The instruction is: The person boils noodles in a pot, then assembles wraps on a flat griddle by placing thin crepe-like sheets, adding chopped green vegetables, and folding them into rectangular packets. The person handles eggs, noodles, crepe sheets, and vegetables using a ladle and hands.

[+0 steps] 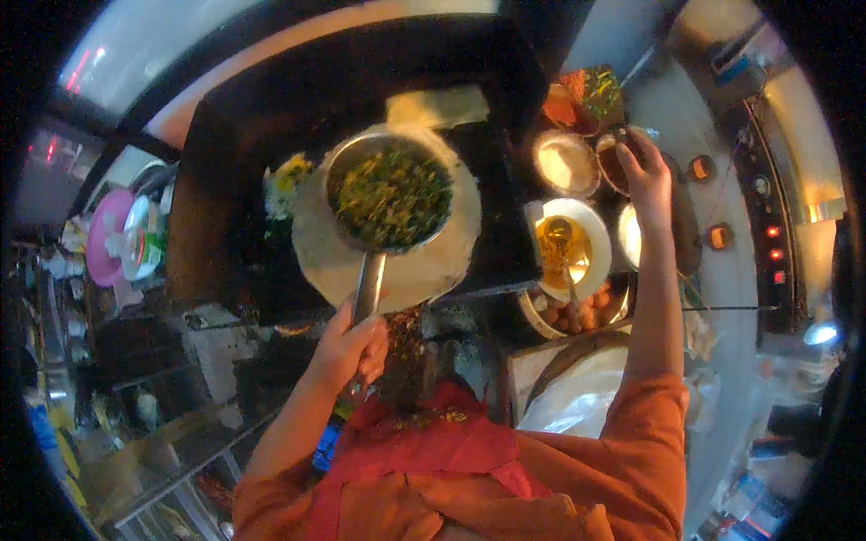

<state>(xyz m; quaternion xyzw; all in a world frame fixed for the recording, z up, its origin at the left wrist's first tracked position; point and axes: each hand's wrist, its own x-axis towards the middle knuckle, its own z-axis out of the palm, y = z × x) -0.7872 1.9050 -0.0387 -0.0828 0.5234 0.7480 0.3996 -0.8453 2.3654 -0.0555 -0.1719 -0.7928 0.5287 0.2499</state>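
Observation:
My left hand is closed around the handle of a metal saucepan. The pan holds chopped leafy greens and is over a large pale round surface whose kind I cannot tell. My right hand reaches to the upper right, its fingers at the rim of a bowl with dark contents; whether it grips anything is unclear. Beside that bowl is a bowl of pale contents. Nearer to me, a white bowl holds yellow liquid and a metal ladle.
A metal bowl of round brownish items stands below the white bowl. Chopped greens and orange-red food lie at the upper right. A yellowish folded cloth or paper is behind the pan. Pink and white plates are far left.

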